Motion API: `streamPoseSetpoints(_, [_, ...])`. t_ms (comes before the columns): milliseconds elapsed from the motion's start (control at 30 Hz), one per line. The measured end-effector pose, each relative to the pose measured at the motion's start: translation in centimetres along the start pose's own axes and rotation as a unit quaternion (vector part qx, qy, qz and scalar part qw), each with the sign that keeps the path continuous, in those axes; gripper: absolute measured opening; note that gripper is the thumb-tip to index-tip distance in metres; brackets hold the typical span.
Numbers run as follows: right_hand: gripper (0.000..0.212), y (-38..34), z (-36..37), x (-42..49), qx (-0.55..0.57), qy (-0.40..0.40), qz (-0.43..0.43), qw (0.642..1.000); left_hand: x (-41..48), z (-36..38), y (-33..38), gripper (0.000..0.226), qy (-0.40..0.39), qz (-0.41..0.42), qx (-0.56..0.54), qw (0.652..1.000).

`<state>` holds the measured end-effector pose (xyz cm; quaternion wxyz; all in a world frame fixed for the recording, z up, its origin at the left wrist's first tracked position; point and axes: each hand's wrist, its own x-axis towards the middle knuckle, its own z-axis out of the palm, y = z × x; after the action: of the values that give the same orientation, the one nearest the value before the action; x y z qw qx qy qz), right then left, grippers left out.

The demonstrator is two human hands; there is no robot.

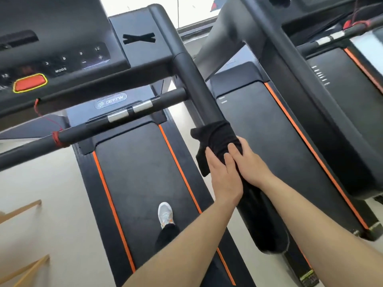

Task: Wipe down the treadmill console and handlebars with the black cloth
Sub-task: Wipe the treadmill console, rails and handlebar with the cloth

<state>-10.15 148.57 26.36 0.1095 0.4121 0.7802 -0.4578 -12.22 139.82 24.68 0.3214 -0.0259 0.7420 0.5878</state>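
Note:
The black cloth (215, 139) is wrapped around the treadmill's right handlebar (194, 83), about halfway down its length. Both hands clasp it there: my left hand (222, 175) grips from the left side, my right hand (246, 158) from the right, fingers overlapping on top. A loose corner of cloth hangs below the bar. The console (62, 59) with its number keys and red stop button (30, 82) sits at the upper left. The front crossbar (103, 123) with silver pulse sensors runs below it.
A second treadmill (310, 131) stands close on the right, its frame almost touching the handlebar. My shoe (165, 214) stands on the belt (145, 183). A red safety cord (56, 135) is tied to the crossbar. Wooden rails (22, 210) lie at the lower left.

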Motion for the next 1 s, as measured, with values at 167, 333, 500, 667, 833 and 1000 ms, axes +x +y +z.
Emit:
streamPoseSetpoints(167, [0.051,-5.0,0.0,5.6,0.015,0.013,-0.041,0.999,7.2,-0.9,2.9,0.063,0.041,0.027,-0.02,0.999])
streamPoseSetpoints(333, [0.058,-8.3,0.4,11.6,0.058,0.015,-0.088,0.994,14.0,-1.6,4.5,0.071,0.063,0.066,-0.049,0.995])
streamPoseSetpoints(500, [0.049,-4.6,0.0,7.6,0.055,-0.005,-0.102,0.993,9.9,-0.3,2.5,0.073,0.082,0.079,-0.059,0.992])
streamPoseSetpoints(667, [0.043,3.8,-0.3,-1.6,0.051,-0.013,-0.104,0.993,-1.1,2.6,-3.9,0.075,0.077,0.082,-0.054,0.992])
streamPoseSetpoints(833, [0.038,6.8,-0.6,-4.8,0.05,-0.019,-0.121,0.991,-4.3,3.2,-6.1,0.058,0.058,0.083,-0.028,0.995])
streamPoseSetpoints(1000, [0.062,1.9,0.1,2.8,0.039,-0.026,-0.103,0.994,2.3,1.7,-1.3,0.052,0.075,0.062,-0.01,0.995])
